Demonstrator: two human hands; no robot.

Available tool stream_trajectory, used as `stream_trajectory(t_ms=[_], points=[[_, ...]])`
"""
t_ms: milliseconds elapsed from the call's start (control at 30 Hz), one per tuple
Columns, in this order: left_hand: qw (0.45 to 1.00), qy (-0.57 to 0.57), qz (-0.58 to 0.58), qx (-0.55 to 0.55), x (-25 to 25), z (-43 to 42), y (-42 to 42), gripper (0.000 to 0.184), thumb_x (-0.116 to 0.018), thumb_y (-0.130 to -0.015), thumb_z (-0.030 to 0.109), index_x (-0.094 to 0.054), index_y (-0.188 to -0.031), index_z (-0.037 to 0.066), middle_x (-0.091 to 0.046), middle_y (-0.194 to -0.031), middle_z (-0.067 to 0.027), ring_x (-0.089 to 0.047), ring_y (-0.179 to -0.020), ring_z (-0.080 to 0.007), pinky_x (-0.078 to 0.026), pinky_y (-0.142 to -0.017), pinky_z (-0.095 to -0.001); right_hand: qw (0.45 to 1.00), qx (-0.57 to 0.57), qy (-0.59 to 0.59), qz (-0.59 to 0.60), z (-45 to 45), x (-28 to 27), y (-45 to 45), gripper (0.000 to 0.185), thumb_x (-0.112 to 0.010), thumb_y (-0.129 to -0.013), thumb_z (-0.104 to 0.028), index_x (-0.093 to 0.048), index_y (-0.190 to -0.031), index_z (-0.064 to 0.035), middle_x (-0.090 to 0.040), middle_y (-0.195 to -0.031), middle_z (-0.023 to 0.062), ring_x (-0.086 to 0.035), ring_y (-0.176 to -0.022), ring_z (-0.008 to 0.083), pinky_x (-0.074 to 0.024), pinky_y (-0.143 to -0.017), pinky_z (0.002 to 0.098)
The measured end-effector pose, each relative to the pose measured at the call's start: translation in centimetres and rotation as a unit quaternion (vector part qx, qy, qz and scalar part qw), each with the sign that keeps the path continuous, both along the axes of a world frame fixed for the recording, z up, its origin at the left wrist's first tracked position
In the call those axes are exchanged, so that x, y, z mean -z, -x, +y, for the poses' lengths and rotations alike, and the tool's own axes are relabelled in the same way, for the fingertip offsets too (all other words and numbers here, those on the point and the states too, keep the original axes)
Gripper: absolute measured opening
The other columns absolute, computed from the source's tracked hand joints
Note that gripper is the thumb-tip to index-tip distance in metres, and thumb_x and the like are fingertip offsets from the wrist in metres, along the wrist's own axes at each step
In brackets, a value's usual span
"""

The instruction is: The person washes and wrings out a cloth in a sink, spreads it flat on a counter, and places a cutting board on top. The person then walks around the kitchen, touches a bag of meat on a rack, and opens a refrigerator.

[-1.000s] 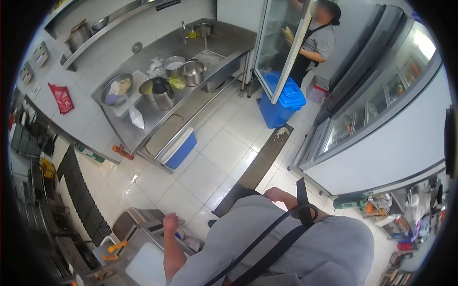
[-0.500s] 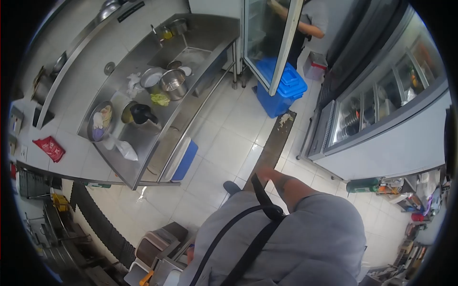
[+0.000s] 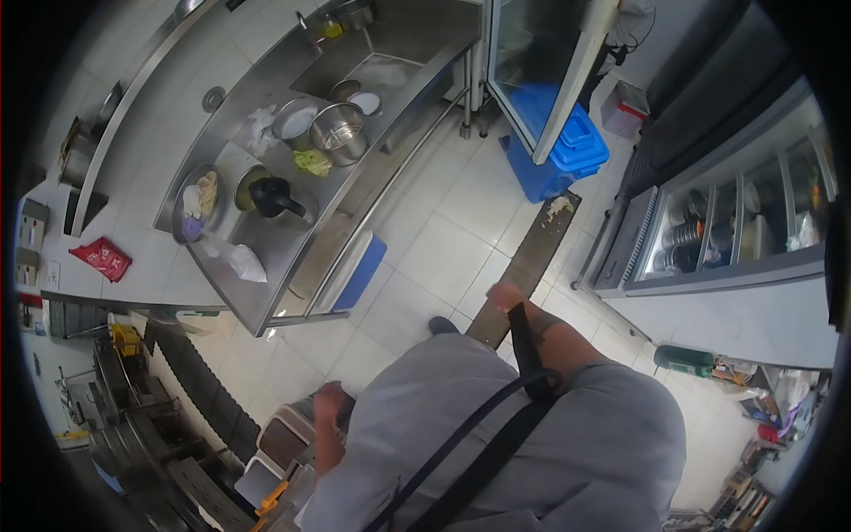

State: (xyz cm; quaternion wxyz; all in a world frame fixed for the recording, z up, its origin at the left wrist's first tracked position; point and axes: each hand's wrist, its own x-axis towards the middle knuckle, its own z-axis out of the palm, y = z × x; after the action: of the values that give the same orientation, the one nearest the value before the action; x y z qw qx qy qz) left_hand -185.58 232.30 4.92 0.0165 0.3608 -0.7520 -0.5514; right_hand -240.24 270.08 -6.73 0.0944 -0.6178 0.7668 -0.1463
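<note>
My left hand [image 3: 329,401] hangs low beside the bins [image 3: 288,432] at the lower left. It looks loosely curled, but its fingers are too blurred to make out. Over the dark floor drain strip [image 3: 514,266], my right hand [image 3: 506,296] is held in front of my body, also blurred. I see no object in either hand. A black strap [image 3: 496,448] crosses my grey shirt. Ahead, a blue lidded bin [image 3: 550,168] stands partly behind an open glass door [image 3: 554,111].
On the left, a steel sink counter [image 3: 244,275] carries a metal pot [image 3: 339,133], a leafy green [image 3: 313,161] and a basin [image 3: 190,208]. A glass-fronted display fridge [image 3: 709,306] flanks the right. Food scraps [image 3: 558,207] lie on the drain strip. A co-worker's sleeve [image 3: 635,7] shows behind the door.
My left hand has come into fuller view, and my right hand shows farther forward. The view has shifted, so the counter and bin appear displaced. The co-worker's arm is no longer seen at the door.
</note>
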Motion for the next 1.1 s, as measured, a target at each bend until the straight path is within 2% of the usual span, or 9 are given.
stream_trajectory(t_ms=[33, 100, 233, 333, 367, 533, 733, 933, 1100], points=[[1.000, -0.014, 0.011, -0.013, 0.2, -0.6, 0.5, 0.024, -0.058, -0.089, 0.012, -0.066, -0.107, -0.002, -0.069, -0.091, -0.0071, -0.064, -0.072, -0.0164, -0.053, -0.063, -0.0284, 0.999, -0.004, -0.024, 0.037, 1.7, -0.4, -0.4, 0.013, -0.060, -0.083, -0.022, -0.064, -0.082, -0.0092, -0.063, -0.074, 0.0081, -0.061, -0.056, 0.0237, -0.0484, -0.047, 0.0417], [0.963, -0.190, -0.042, -0.188, -2.7, -1.1, 3.7, 0.024, -0.060, -0.085, 0.009, -0.068, -0.106, 0.001, -0.070, -0.095, -0.0066, -0.065, -0.079, -0.0167, -0.053, -0.067, -0.0285, 0.968, 0.039, -0.211, -0.132, 4.9, -0.6, -1.4, 0.014, -0.060, -0.085, -0.023, -0.064, -0.087, -0.0094, -0.062, -0.074, 0.0083, -0.060, -0.055, 0.0231, -0.0478, -0.047, 0.0409], [0.955, -0.121, -0.101, -0.253, -4.1, 0.8, 5.3, 0.023, -0.058, -0.085, 0.010, -0.070, -0.103, 0.003, -0.071, -0.094, -0.0074, -0.066, -0.076, -0.0176, -0.053, -0.065, -0.0292, 0.754, 0.291, -0.367, -0.461, 8.1, -1.0, -3.2, 0.018, -0.060, -0.089, -0.025, -0.064, -0.097, -0.0097, -0.061, -0.073, 0.0086, -0.058, -0.054, 0.0217, -0.0466, -0.048, 0.0394], [0.974, -0.049, -0.101, -0.198, -4.5, 2.6, 3.3, 0.024, -0.059, -0.084, 0.013, -0.070, -0.104, 0.004, -0.071, -0.095, -0.0112, -0.067, -0.075, -0.0195, -0.053, -0.066, -0.0317, 0.642, 0.370, -0.418, -0.526, 6.4, -2.2, -3.9, 0.022, -0.059, -0.092, -0.027, -0.064, -0.104, -0.0100, -0.060, -0.072, 0.0088, -0.056, -0.054, 0.0207, -0.0457, -0.048, 0.0382], [0.970, -0.038, -0.160, -0.178, -4.6, 3.2, 2.5, 0.026, -0.060, -0.083, 0.015, -0.069, -0.105, 0.003, -0.070, -0.098, -0.0131, -0.067, -0.077, -0.0211, -0.054, -0.068, -0.0330, 0.634, 0.339, -0.446, -0.534, 5.1, -3.5, -3.9, 0.012, -0.046, -0.092, -0.015, -0.056, -0.099, -0.0153, -0.045, -0.062, 0.0022, -0.051, -0.055, 0.0162, -0.0418, -0.049, 0.0363], [0.930, -0.091, -0.233, -0.271, -1.8, 8.9, -3.5, 0.028, -0.060, -0.082, 0.019, -0.069, -0.104, 0.004, -0.068, -0.101, -0.0147, -0.068, -0.080, -0.0238, -0.054, -0.072, -0.0352, 0.748, 0.272, -0.421, -0.435, -3.5, -4.1, -3.4, 0.013, -0.052, -0.094, -0.017, -0.062, -0.102, -0.0140, -0.057, -0.071, 0.0041, -0.056, -0.057, 0.0176, -0.0458, -0.049, 0.0379], [0.821, -0.265, -0.242, -0.444, -3.5, 16.1, -6.5, 0.021, -0.060, -0.086, 0.021, -0.065, -0.092, 0.002, -0.065, -0.082, -0.0091, -0.065, -0.072, -0.0218, -0.052, -0.067, -0.0351, 0.755, 0.203, -0.388, -0.488, -18.3, -5.8, 0.1, 0.018, -0.057, -0.092, -0.019, -0.066, -0.105, -0.0116, -0.061, -0.076, 0.0037, -0.058, -0.061, 0.0163, -0.0471, -0.052, 0.0320], [0.716, -0.357, -0.077, -0.595, -0.2, 16.6, -9.2, 0.022, -0.059, -0.089, 0.022, -0.066, -0.097, 0.003, -0.064, -0.075, -0.0052, -0.061, -0.064, -0.0180, -0.049, -0.063, -0.0327, 0.757, 0.137, -0.359, -0.529, -30.7, -9.3, -3.2, 0.021, -0.055, -0.092, -0.020, -0.067, -0.107, -0.0107, -0.064, -0.082, 0.0047, -0.061, -0.066, 0.0170, -0.0489, -0.056, 0.0306], [0.858, -0.080, -0.072, -0.502, -2.4, 8.1, -9.0, 0.031, -0.060, -0.090, 0.026, -0.068, -0.105, 0.000, -0.071, -0.094, -0.0132, -0.068, -0.081, -0.0210, -0.052, -0.076, -0.0349, 0.705, 0.004, -0.459, -0.541, -39.3, -10.1, -12.3, 0.025, -0.056, -0.092, -0.022, -0.067, -0.111, -0.0096, -0.066, -0.088, 0.0054, -0.065, -0.074, 0.0179, -0.0514, -0.063, 0.0328]])
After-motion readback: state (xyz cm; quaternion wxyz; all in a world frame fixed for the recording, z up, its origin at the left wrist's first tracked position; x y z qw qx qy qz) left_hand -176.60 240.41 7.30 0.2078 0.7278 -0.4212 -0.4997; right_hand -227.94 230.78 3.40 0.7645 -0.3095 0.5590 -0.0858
